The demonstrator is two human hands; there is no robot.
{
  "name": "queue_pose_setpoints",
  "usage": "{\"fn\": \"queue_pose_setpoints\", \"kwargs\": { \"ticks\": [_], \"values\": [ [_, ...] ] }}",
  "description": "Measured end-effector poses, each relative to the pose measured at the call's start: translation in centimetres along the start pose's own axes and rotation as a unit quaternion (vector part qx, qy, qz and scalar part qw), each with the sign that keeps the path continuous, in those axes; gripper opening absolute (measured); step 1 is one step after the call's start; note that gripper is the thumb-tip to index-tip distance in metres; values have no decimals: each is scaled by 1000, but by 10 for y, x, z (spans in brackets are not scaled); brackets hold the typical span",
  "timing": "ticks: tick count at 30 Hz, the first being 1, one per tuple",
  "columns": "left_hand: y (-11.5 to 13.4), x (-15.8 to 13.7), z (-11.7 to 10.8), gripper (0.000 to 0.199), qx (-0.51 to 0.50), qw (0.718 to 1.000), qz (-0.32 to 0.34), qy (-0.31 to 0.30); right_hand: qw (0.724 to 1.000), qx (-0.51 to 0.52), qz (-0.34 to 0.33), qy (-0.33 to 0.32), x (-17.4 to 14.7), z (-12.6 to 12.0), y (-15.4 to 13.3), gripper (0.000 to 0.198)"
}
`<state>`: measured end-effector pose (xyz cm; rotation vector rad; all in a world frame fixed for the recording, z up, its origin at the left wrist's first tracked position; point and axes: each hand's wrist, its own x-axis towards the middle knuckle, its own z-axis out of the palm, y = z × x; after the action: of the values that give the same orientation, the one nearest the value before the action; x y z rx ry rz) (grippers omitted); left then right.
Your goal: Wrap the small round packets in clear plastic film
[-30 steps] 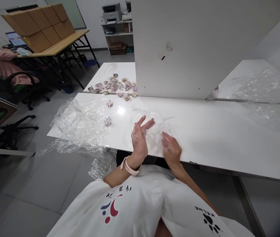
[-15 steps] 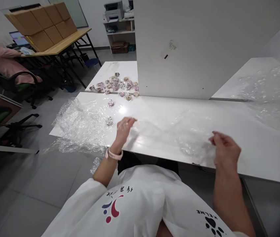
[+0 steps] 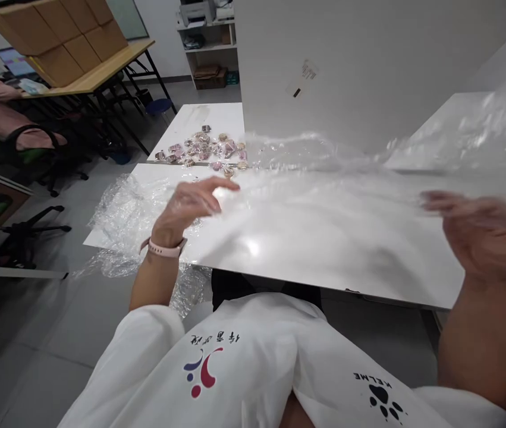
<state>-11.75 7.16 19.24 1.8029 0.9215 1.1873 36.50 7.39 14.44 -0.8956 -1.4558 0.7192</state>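
Note:
A sheet of clear plastic film (image 3: 306, 151) billows up above the white table, blurred by motion. It spans from beside my left hand to beyond my right hand. My left hand (image 3: 185, 205), with a pink band on the wrist, is raised over the table; its index finger reaches out and the thumb stands apart below. Some film lies against these fingers, with no clear grip on it. My right hand (image 3: 489, 232) is smeared by motion at the right, close to the film. Whether its fingers close on the film cannot be made out.
Crumpled clear film (image 3: 123, 220) covers the table's left end and hangs over its edge. Small wrapped pieces (image 3: 203, 145) lie on the far left of the white surface. A tall white panel (image 3: 346, 71) rises behind the table. A seated person (image 3: 0, 113) is at the far left.
Both hands have risen and spread apart, left hand leftward, right hand rightward. The film has gone up from the tabletop, and my left fingers have parted from their earlier pinch.

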Motion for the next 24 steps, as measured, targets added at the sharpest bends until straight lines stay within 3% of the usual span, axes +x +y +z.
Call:
{"fn": "queue_pose_setpoints", "kwargs": {
  "ticks": [3,6,9,12,14,16,17,20,22,24],
  "values": [
    [-26,-37,16,32,-5,985,-67,-161,976,-92,150,-128,-31,-11,35,23],
    [-59,-61,37,26,66,960,-128,-239,909,-175,246,-287,-40,-15,67,29],
    [-75,-73,40,22,164,926,-140,-310,853,-257,245,-382,-31,-21,75,39],
    [-59,-72,18,52,191,901,-140,-364,852,-344,194,-344,-15,-26,55,38],
    [-35,-63,3,71,161,909,-130,-362,855,-408,182,-263,-6,-18,32,34],
    [-14,-47,3,66,106,922,-112,-354,862,-430,179,-199,2,4,11,32],
    [-9,-39,12,58,82,928,-105,-349,872,-412,175,-198,5,20,4,31],
    [-27,-18,68,45,103,946,-99,-292,893,-310,135,-296,6,80,4,35],
    [-59,-11,108,52,221,936,-113,-248,877,-282,89,-378,-4,113,21,39],
    [-92,-7,130,53,290,917,-131,-240,848,-302,39,-434,-20,129,44,41]
  ]
}}
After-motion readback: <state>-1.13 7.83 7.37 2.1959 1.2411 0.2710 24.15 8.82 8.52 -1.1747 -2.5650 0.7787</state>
